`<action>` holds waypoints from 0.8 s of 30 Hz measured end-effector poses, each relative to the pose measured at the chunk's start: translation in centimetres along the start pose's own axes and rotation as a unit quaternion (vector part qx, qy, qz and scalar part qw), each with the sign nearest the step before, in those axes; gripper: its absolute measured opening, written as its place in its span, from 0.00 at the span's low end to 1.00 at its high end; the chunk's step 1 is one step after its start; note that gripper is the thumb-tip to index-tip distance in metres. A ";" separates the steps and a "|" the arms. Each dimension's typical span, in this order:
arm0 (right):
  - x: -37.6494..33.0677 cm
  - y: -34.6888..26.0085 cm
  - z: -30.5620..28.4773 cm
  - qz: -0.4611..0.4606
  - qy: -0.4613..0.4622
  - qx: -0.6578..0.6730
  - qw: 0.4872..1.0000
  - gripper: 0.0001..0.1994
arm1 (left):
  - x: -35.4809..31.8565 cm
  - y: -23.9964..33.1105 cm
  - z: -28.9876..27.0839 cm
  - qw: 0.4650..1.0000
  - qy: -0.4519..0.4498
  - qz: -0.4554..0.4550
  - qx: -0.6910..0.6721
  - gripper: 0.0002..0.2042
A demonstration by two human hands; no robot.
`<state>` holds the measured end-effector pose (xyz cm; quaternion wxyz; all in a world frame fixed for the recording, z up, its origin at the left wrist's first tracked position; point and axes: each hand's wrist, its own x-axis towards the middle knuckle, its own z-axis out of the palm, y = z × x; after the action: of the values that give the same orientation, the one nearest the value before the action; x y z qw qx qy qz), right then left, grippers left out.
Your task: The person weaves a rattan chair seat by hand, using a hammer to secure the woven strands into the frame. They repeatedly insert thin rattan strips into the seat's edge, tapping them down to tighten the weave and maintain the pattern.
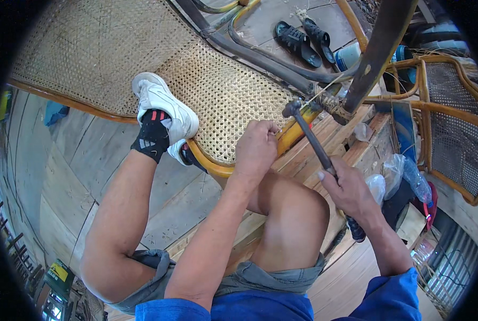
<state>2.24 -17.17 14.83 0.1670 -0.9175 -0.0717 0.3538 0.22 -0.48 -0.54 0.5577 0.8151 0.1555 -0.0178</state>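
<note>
My right hand [349, 188] is wrapped round the handle of a hammer [317, 143]. The hammer's dark head is up by the corner where the curved frame meets a cane-bound joint [332, 103]. My left hand [257, 146] rests at the edge of the woven cane seat [233, 99], its fingers drawn together beside the yellow-brown rattan rim [291, 137]. Whatever is between those fingers is hidden or too small to name. Pale strands stick out from the bound joint, just past the hammer head.
My white shoe [167, 107] is on the cane panel. Wooden planks [351, 139] run under the frame. Black sandals [298, 43] lie on the floor beyond. At right are a rattan chair [455, 101], a plastic bottle [416, 182] and plastic bags [393, 174].
</note>
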 end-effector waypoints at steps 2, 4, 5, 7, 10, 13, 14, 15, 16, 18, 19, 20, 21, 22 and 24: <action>-0.3 -0.3 0.0 -0.013 0.007 0.016 1.000 0.13 | -0.2 0.2 -0.3 1.000 -0.001 -0.020 -0.010 0.07; -0.4 -0.9 -0.1 -0.032 0.006 0.012 0.999 0.13 | -0.1 0.1 -0.4 0.999 0.013 -0.012 -0.027 0.08; -0.6 -1.2 -0.2 -0.041 0.009 0.007 0.999 0.13 | -0.1 0.0 -0.5 0.999 0.020 -0.008 -0.035 0.08; -0.7 -1.5 -0.2 -0.058 0.011 -0.004 0.998 0.13 | -0.1 -0.3 -0.4 0.998 0.034 -0.012 -0.042 0.08; -0.1 -1.5 0.0 -0.022 -0.004 -0.039 0.999 0.14 | 0.3 -0.7 -0.5 0.997 0.041 -0.044 -0.056 0.08; 0.8 -0.4 0.3 0.006 -0.033 -0.100 0.994 0.13 | 0.3 -1.1 -0.5 0.996 0.046 -0.052 -0.057 0.08; 0.7 -0.4 0.1 0.004 -0.022 -0.072 0.997 0.13 | 0.3 -1.1 -0.4 0.996 0.049 -0.048 -0.055 0.08; 0.4 -0.5 0.1 0.001 -0.015 -0.042 0.999 0.13 | 0.2 -1.4 -0.4 0.995 0.052 -0.047 -0.069 0.08; 0.2 -0.5 0.2 -0.002 -0.007 -0.013 1.000 0.13 | 0.3 -1.5 -0.4 0.994 0.056 -0.046 -0.083 0.08; 0.0 -0.5 0.3 -0.014 -0.005 -0.015 1.000 0.13 | 0.2 -1.4 -0.4 0.993 0.052 -0.049 -0.098 0.08; 0.0 -0.4 0.3 -0.020 -0.003 -0.017 1.000 0.13 | 0.1 -1.2 -0.5 0.993 0.044 -0.054 -0.099 0.07; -0.3 -0.1 0.5 -0.037 0.014 -0.017 0.999 0.12 | 0.0 -0.9 -0.6 0.993 0.037 -0.058 -0.101 0.07; -0.5 0.4 0.8 -0.053 0.032 -0.016 0.998 0.12 | -0.2 -0.6 -0.5 0.995 0.037 -0.024 -0.084 0.07; -0.7 0.8 1.1 -0.070 0.050 -0.015 0.996 0.12 | -0.4 -0.3 -0.5 0.997 0.037 0.010 -0.067 0.06; -1.1 1.3 1.5 -0.058 0.060 0.007 0.997 0.12 | -0.5 0.0 -0.4 0.997 0.038 0.046 -0.043 0.05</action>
<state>0.47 -18.29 13.98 0.1973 -0.9301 -0.1124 0.2887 -0.27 -0.21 -0.29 0.5862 0.7967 0.1402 0.0457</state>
